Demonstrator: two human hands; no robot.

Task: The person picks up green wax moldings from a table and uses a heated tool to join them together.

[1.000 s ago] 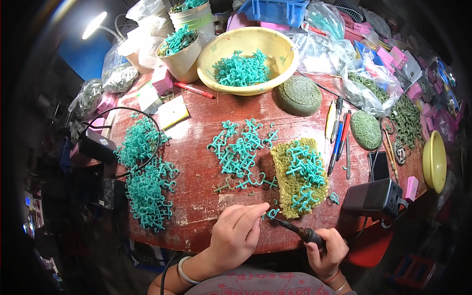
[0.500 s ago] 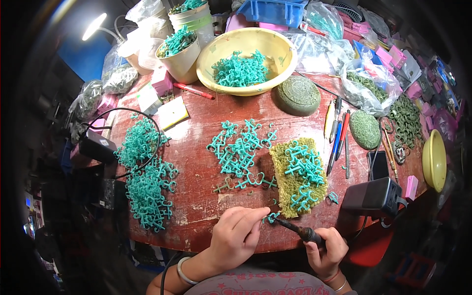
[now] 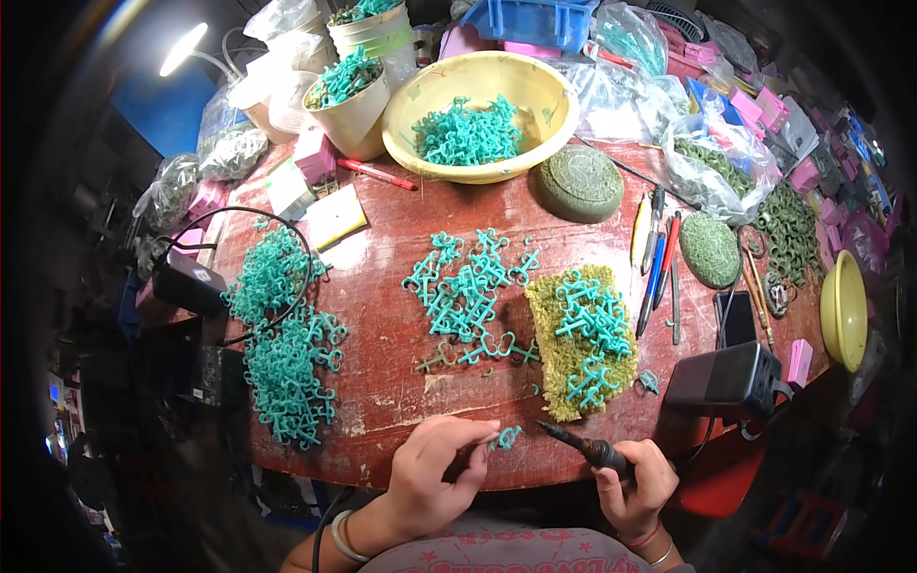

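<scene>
Between the thumb and forefinger of my left hand point(image 3: 435, 473) is a small teal wax piece point(image 3: 506, 438) with curled ends, held over the table's front edge. My right hand point(image 3: 638, 487) is wrapped round the dark handle of a soldering-iron-like wax pen point(image 3: 590, 449). Its thin tip points up and left, a short way right of the piece and apart from it. Just beyond the tip lies a yellow-green sponge-like pad point(image 3: 564, 382) with several teal wax pieces point(image 3: 594, 320) on top. More loose teal pieces point(image 3: 463, 296) lie left of the pad.
A big heap of teal pieces point(image 3: 287, 344) covers the table's left, a black cable looping over it. At the back stands a yellow basin point(image 3: 401, 143) with more pieces. On the right are pens point(image 3: 659, 258), round green stones point(image 3: 710, 251) and a black power bank-like box point(image 3: 723, 382).
My left hand has drawn the teal piece left and slightly down, away from the pen's tip, which it was touching or nearly touching. The right hand has barely moved.
</scene>
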